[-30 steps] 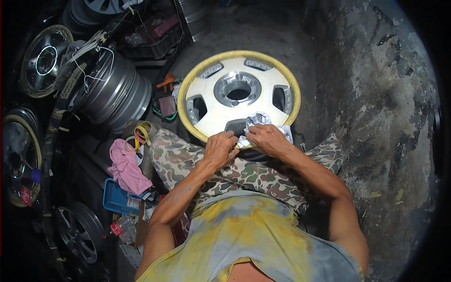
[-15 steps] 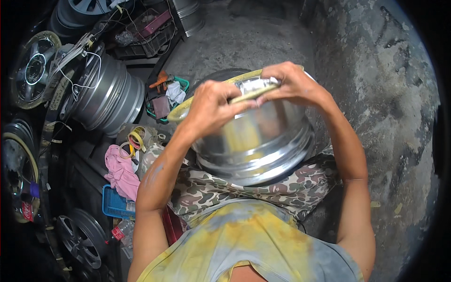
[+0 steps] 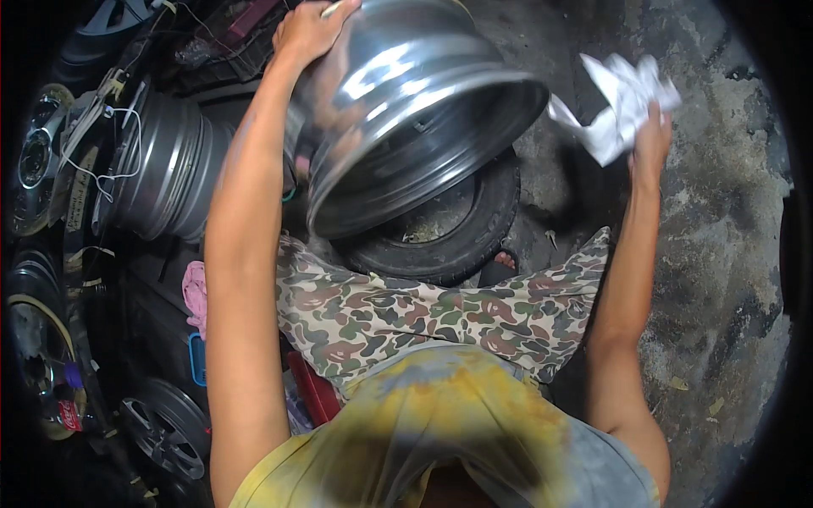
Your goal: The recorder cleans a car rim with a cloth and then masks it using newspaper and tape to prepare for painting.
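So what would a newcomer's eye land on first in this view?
Most likely the shiny metal wheel, tilted at the top centre, with the left hand gripping its upper left edge. Next, the bright white cloth in the right hand, out at the upper right. Below the wheel, a dark tire lies partly hidden.

Wheel (image 3: 415, 80) over tyre (image 3: 491, 222), cloth (image 3: 625, 108) right.

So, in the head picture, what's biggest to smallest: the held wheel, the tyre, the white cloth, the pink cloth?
By what shows:
1. Held wheel
2. Tyre, partly hidden
3. White cloth
4. Pink cloth, only partly showing
The wheel looks nearer than the tyre, so their real order is unsure.
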The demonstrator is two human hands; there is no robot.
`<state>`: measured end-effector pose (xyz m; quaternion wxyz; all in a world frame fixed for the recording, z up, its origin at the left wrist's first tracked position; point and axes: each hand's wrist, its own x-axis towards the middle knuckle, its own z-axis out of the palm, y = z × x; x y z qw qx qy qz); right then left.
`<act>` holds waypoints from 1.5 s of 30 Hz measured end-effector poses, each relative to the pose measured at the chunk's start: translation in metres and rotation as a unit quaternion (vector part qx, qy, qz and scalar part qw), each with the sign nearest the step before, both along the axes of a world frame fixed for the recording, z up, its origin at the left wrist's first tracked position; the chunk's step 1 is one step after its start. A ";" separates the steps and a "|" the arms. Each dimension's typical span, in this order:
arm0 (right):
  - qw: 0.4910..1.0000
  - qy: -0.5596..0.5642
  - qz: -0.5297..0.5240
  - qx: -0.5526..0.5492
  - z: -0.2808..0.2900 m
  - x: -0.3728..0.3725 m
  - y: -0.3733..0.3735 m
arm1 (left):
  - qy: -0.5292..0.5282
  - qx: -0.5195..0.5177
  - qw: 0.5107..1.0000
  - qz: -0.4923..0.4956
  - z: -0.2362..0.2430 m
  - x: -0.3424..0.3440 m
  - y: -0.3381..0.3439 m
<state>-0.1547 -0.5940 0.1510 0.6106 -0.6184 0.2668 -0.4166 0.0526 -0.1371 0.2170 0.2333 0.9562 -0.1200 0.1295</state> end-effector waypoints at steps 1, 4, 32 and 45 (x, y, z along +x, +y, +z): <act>0.999 -0.033 0.024 -0.024 -0.022 -0.020 0.002 | 0.003 -0.001 1.000 0.001 0.004 0.009 -0.003; 0.974 0.214 0.022 -0.066 -0.078 -0.047 0.038 | 0.001 0.012 0.997 0.083 0.014 0.027 -0.022; 0.744 -0.045 0.667 0.012 -0.144 0.039 0.427 | 0.142 -0.260 0.954 0.048 -0.047 0.021 0.120; 0.449 0.352 0.221 -0.791 -0.285 0.116 0.224 | 0.197 -0.262 0.944 0.042 -0.050 0.034 0.125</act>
